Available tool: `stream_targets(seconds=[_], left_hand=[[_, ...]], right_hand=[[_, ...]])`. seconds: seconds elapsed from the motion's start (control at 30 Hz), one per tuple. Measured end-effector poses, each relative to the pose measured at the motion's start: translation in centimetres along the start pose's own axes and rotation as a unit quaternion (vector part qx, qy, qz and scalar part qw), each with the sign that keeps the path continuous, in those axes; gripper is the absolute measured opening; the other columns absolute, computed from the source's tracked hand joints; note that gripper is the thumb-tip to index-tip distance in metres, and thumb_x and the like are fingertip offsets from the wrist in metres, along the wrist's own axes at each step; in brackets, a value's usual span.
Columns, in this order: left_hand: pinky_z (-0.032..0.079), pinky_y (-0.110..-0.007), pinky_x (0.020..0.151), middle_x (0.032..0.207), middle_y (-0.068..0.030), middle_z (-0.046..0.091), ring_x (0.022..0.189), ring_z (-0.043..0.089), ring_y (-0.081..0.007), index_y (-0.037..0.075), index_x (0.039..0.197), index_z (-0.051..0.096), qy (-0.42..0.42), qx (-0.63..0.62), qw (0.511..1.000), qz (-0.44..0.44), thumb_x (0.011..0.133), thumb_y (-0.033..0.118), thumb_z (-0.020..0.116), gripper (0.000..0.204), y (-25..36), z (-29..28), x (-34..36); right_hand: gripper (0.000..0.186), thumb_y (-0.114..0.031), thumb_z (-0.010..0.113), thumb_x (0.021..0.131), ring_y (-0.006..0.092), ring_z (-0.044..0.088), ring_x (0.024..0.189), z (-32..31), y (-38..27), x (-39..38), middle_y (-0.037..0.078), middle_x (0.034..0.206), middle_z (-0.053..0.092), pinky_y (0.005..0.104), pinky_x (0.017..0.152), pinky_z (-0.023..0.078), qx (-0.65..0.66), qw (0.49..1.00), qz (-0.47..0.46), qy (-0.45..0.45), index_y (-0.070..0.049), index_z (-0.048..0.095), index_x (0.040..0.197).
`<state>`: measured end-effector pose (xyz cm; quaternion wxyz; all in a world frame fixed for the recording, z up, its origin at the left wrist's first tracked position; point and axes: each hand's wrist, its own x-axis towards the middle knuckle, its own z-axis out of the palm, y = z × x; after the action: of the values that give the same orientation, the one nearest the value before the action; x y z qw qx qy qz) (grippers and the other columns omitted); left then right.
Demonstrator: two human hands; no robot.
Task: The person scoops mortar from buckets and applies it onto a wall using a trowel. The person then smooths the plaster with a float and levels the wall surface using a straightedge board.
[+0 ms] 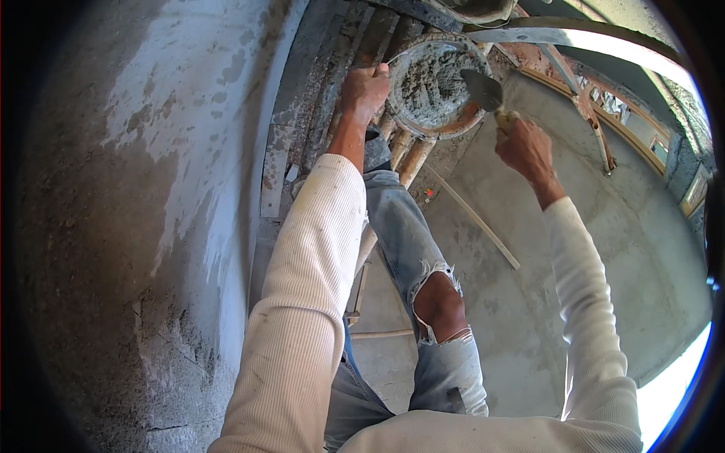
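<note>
A round container of wet grey mortar sits on wooden poles at the top middle. My left hand is closed at its left side, gripping its thin wire handle. My right hand grips the handle of a trowel, whose dark blade is over the right part of the container, close to the mortar. My legs in torn jeans show below, between my two forearms.
A plastered wall fills the left. Wooden boards lie behind the container. A loose batten lies over the grey floor below. Timber frames and a curved pale beam are at the upper right.
</note>
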<state>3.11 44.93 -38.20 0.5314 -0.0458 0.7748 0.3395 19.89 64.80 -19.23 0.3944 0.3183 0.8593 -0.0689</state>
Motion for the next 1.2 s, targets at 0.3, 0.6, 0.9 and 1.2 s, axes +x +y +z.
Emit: stream_targets(seconds=[0.3, 0.6, 0.9, 1.2], left_hand=[[0.054, -0.043, 0.088, 0.107, -0.0212, 0.078, 0.104, 0.075, -0.0357, 0.009, 0.113, 0.079, 0.008, 0.003, 0.998, 0.061, 0.102, 0.046, 0.062, 0.042, -1.2, -0.2, 1.3], [0.053, -0.037, 0.09, 0.104, -0.0098, 0.08, 0.098, 0.069, -0.0161, 0.007, 0.118, 0.08, 0.002, -0.055, 0.999, 0.001, 0.101, 0.042, 0.068, 0.04, 0.6, 0.6, -0.4], [0.047, -0.037, 0.103, 0.124, -0.012, 0.074, 0.116, 0.064, -0.0174, 0.007, 0.128, 0.075, -0.033, -0.027, 0.999, -0.018, 0.101, 0.043, 0.068, 0.045, 0.9, -1.1, 0.4], [0.049, -0.036, 0.097, 0.115, -0.0105, 0.076, 0.108, 0.064, -0.016, 0.003, 0.124, 0.076, -0.016, -0.032, 0.999, -0.003, 0.101, 0.046, 0.07, 0.049, -2.0, -0.7, 0.7]], right_hand=[[0.028, -0.03, 0.067, 0.098, 0.0186, 0.058, 0.058, 11.3, -4.9, 3.6, 0.008, 0.072, 0.062, 0.0385, 0.052, 0.043, 0.514, 0.844, 0.056, -0.14, -0.004, 0.066, 0.092], [0.033, -0.036, 0.064, 0.104, 0.0084, 0.042, 0.045, 12.1, -6.7, 0.7, 0.001, 0.066, 0.053, 0.0262, 0.039, 0.034, 0.869, 0.405, 0.159, -0.237, -0.004, 0.059, 0.101], [0.041, -0.036, 0.057, 0.105, 0.0256, 0.066, 0.058, 3.0, -1.7, -2.5, 0.013, 0.072, 0.069, 0.044, 0.059, 0.056, 0.379, 0.92, 0.094, -0.026, 0.001, 0.068, 0.091], [0.031, -0.028, 0.058, 0.099, 0.0396, 0.076, 0.079, 1.1, -4.8, -1.6, 0.023, 0.088, 0.076, 0.0505, 0.074, 0.06, 0.121, 0.992, -0.017, -0.034, -0.002, 0.074, 0.091]])
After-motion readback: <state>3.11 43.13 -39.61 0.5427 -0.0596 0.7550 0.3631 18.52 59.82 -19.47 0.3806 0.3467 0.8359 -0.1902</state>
